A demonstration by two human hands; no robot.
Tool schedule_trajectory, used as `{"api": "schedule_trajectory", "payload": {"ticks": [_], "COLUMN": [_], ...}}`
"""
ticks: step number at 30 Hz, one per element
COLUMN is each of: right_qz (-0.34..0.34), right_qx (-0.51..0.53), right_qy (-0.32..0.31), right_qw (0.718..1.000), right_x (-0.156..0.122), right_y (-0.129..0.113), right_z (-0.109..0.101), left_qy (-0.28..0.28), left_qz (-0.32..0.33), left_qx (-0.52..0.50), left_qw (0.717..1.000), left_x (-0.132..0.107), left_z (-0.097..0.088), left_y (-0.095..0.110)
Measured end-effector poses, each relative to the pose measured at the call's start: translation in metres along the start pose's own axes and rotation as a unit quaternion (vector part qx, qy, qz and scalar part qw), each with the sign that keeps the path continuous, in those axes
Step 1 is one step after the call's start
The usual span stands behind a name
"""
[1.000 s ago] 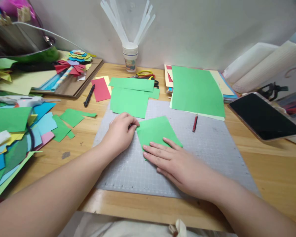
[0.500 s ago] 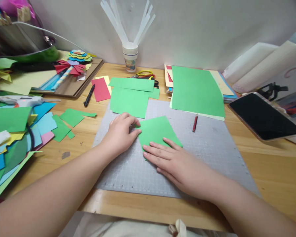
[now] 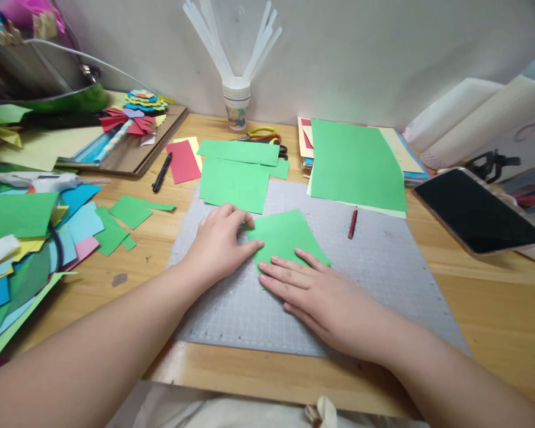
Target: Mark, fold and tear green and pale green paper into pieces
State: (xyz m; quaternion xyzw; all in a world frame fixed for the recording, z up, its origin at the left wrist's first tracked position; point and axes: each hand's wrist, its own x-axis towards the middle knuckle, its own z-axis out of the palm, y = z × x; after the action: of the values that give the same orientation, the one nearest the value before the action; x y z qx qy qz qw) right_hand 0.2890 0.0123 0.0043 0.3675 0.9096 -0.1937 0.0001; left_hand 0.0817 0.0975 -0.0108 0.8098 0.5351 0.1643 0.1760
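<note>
A folded-looking piece of green paper [image 3: 285, 230] lies at a slant on a grey gridded cutting mat [image 3: 370, 297]. My left hand [image 3: 220, 241] is at its left corner, fingers curled, with the index fingertip at the edge and the thumb laid over the paper. My right hand [image 3: 314, 291] lies flat across the near side, its fingers stretched out and pressing the sheet down. The palm hides part of the paper's lower edge. To the right, a dark red pencil stub [image 3: 353, 223] rests on the mat.
Cut green pieces [image 3: 236, 184] and scissors [image 3: 267, 135] lie behind the mat, near a paper cup [image 3: 236, 107] of white strips. Green sheets [image 3: 356, 160] cover a stack at back right. A phone [image 3: 479, 211] is at right; paper scraps [image 3: 82, 223] and a glue gun [image 3: 40, 180] at left.
My left thumb has slid a little to the right, further over the green paper. My right hand stays in place, and the paper has hardly moved.
</note>
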Motion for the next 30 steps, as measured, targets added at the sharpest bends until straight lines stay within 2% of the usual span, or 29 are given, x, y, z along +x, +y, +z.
{"api": "schedule_trajectory", "payload": {"ticks": [23, 30], "right_qz": [-0.008, -0.008], "right_qx": [0.034, 0.018], "right_qy": [0.023, 0.007], "right_qw": [0.999, 1.0], "right_x": [-0.0005, 0.0001], "right_y": [0.0001, 0.0001], "right_z": [-0.0008, -0.0017], "left_qy": [0.012, 0.012], "left_qz": [0.011, 0.013], "left_qx": [-0.022, -0.022], "left_qw": [1.0, 1.0], "left_x": [0.0015, 0.0016], "left_z": [0.0031, 0.0031], "left_y": [-0.006, -0.0062]}}
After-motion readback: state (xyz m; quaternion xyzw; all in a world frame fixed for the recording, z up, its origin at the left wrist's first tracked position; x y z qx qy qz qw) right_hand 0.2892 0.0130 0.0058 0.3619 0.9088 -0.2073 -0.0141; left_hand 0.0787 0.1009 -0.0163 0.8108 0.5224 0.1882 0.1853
